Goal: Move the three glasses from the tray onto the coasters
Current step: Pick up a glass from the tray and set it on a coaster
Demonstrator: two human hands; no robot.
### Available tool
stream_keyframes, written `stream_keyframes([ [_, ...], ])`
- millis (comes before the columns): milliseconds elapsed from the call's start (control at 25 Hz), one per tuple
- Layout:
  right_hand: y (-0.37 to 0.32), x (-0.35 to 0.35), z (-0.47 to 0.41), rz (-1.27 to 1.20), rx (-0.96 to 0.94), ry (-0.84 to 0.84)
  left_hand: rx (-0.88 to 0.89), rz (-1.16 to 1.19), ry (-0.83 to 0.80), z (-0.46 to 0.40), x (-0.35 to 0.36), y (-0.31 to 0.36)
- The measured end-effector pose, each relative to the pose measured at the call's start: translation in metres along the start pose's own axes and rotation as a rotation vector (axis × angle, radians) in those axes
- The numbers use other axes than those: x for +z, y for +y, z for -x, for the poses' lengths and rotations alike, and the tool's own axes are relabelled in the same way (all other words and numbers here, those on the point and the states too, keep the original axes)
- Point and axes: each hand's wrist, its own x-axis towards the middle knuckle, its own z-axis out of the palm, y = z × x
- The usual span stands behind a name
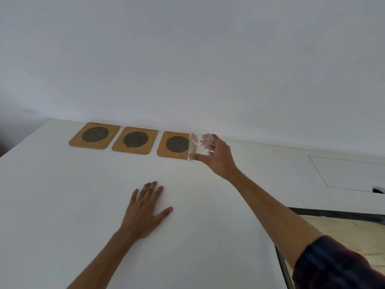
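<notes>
The right hand (216, 157) has its fingers (205, 142) wrapped around a clear, smooth cylindrical glass (200, 145) at the right edge of the rightmost square wooden mesh-centred coaster (174, 145); the left hand (143, 213) lies flat, fingers spread, on the white counter (62, 205)

- A white desk (62, 205) is filling most of the view, meeting a plain white wall (187, 59) behind it.
- A thin rectangular outline (350, 174) is showing in its right side.
- A dark-framed edge (333, 213) is bordering a pale yellowish surface (343, 232) at lower right.
</notes>
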Motion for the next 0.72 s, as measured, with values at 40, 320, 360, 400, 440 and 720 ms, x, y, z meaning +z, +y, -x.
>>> stream_keyframes([
  [40, 0.001, 0.006, -0.009, 0.002, 0.001, -0.004, 0.016, 0.000, 0.005, -0.003, 0.000, -0.002],
  [320, 0.014, 0.052, -0.071, -0.001, 0.045, -0.010, 0.045, -0.007, 0.052, -0.010, 0.007, -0.009],
  [360, 0.016, 0.058, -0.078, -0.002, 0.049, -0.010, 0.046, -0.007, 0.053, -0.010, 0.008, -0.009],
  [400, 0.018, 0.063, -0.085, -0.001, 0.051, -0.009, 0.049, -0.005, 0.055, -0.010, 0.008, -0.009],
  [440, 0.019, 0.068, -0.093, 0.001, 0.052, -0.006, 0.052, -0.002, 0.057, -0.011, 0.009, -0.010],
  [720, 0.029, 0.090, -0.127, -0.018, 0.093, 0.008, 0.064, -0.019, 0.049, -0.013, 0.012, -0.013],
])
